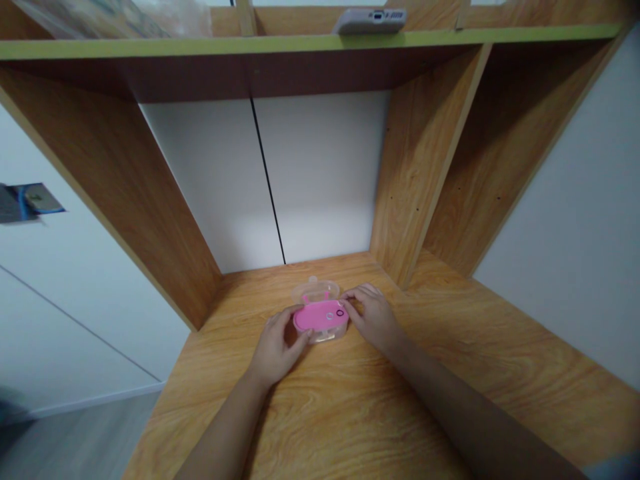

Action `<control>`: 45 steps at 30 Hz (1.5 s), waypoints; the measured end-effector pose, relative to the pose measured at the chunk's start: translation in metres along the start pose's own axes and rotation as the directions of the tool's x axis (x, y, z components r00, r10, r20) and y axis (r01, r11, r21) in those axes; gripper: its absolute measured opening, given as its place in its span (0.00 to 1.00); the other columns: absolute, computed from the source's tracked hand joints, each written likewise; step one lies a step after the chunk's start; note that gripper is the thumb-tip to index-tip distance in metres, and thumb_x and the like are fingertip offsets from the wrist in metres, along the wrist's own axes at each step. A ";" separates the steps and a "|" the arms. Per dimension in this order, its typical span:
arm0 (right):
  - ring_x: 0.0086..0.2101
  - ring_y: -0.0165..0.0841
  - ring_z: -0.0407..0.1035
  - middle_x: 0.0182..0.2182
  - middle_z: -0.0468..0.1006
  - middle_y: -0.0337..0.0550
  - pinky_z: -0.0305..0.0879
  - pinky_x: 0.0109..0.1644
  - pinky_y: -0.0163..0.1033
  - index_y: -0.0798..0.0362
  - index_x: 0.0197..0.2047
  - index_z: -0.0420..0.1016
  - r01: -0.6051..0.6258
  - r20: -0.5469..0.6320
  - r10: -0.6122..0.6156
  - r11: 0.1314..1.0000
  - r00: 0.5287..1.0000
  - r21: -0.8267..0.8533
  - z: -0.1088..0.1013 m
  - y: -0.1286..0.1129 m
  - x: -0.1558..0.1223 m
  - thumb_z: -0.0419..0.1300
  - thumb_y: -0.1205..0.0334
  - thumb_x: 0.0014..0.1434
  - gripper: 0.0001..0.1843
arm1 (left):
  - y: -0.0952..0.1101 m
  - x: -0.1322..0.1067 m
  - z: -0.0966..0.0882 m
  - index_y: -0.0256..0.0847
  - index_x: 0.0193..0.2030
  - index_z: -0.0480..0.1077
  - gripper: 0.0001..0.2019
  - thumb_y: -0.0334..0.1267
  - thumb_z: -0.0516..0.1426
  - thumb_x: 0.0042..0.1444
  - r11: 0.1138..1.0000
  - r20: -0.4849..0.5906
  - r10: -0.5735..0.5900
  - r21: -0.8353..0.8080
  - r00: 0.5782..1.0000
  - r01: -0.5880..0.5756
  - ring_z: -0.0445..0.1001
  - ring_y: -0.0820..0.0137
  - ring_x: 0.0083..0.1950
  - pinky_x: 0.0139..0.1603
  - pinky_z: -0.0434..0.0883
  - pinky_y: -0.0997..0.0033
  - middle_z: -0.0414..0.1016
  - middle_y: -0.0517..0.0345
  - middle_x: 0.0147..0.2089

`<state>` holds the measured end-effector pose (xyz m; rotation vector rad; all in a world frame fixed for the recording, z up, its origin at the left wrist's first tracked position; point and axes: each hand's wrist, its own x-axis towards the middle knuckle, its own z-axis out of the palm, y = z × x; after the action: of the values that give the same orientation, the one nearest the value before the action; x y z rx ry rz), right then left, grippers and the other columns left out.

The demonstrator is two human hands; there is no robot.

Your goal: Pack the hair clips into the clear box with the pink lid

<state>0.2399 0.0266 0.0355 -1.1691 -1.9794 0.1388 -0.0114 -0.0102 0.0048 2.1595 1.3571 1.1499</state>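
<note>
A pink oval insert (313, 316) lies on top of a small clear plastic case (327, 335) on the desk. The case's clear lid (316, 289) is tipped back behind it, with pink parts near the hinge. My left hand (280, 343) grips the left end, thumb in front and fingers at the back. On the insert's right half lie a whitish ring (329, 317) and a black ring (340, 313). At the right end, the thumb and index finger of my right hand (371, 313) pinch together at a small light ring (341, 303), partly hidden by the fingertips.
Wooden desktop (340, 413) spreads around the case. Upright wooden panels stand on the left (125, 173) and right (420, 160). Overhead, a green-edged shelf (280, 45) carries a phone-like device (371, 21) and a plastic bag (125, 19).
</note>
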 end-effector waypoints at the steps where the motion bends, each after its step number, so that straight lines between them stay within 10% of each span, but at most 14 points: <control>1: 0.41 0.41 0.70 0.36 0.80 0.45 0.65 0.49 0.46 0.50 0.37 0.77 -0.001 -0.002 0.001 1.000 1.000 -0.007 0.001 0.000 0.001 0.60 0.63 0.64 0.04 | 0.000 0.000 0.000 0.43 0.60 0.67 0.22 0.45 0.60 0.61 1.000 -0.001 0.001 0.003 1.000 -0.001 0.75 0.55 0.55 0.60 0.70 0.50 0.76 0.44 0.56; 45: 0.38 0.39 0.71 0.31 0.81 0.43 0.68 0.43 0.44 0.45 0.37 0.85 -0.022 0.032 0.017 0.986 0.999 0.163 0.013 -0.007 0.003 0.67 0.65 0.56 0.07 | 0.005 0.001 -0.002 0.44 0.60 0.68 0.21 0.45 0.60 0.61 1.000 -0.006 -0.006 -0.001 1.000 0.006 0.74 0.55 0.59 0.62 0.69 0.50 0.75 0.46 0.59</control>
<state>0.2257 0.0292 0.0321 -1.0854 -1.9434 0.3245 -0.0094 -0.0126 0.0096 2.1513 1.3639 1.1555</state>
